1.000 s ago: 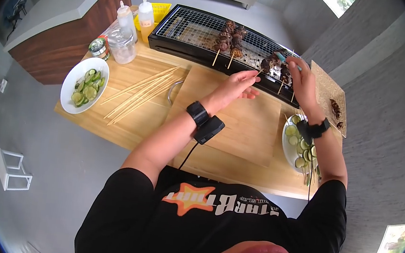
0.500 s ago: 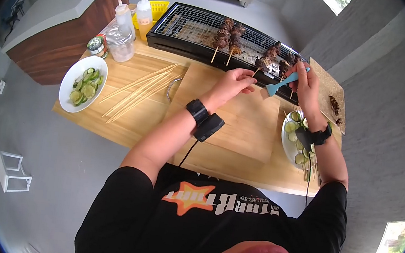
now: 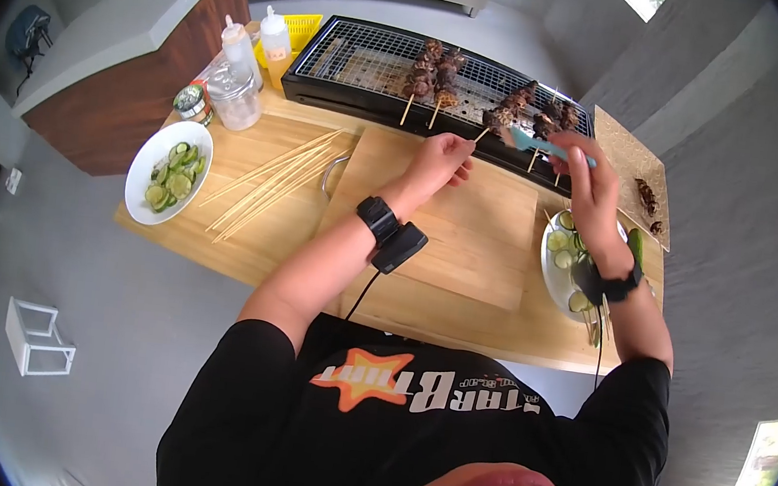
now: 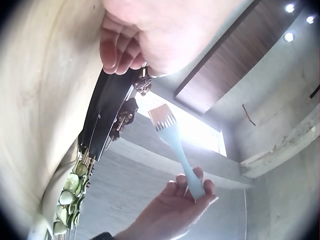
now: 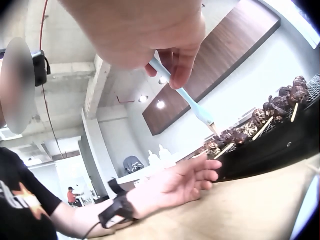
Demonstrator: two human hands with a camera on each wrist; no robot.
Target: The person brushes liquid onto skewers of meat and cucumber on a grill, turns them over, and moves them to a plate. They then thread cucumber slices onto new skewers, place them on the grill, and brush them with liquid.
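The left hand (image 3: 438, 164) pinches the bare stick end of a meat skewer (image 3: 512, 106) whose meat lies over the grill's near edge. In the right hand (image 3: 591, 191) is a light-blue brush (image 3: 553, 148), gripped by its handle; its bristles are beside the meat of that skewer, and whether they touch it I cannot tell. The left wrist view shows the brush (image 4: 176, 142) with pale bristles, held between thumb and fingers. More browned skewers (image 3: 425, 70) lie on the black grill (image 3: 358, 97), some to the left and some to the right.
A wooden board (image 3: 447, 240) lies before the grill. Bare sticks (image 3: 271, 186), a bowl of cucumber slices (image 3: 140, 200), a jar (image 3: 235, 103), and squeeze bottles (image 3: 276, 36) stand left. At the right are a plate of cucumber skewers (image 3: 553, 279) and a speckled board (image 3: 624, 159).
The brush has gone from over the grill, down toward the board, then back up to the skewer's meat. The left hand has shifted slightly left and down, still pinching the stick.
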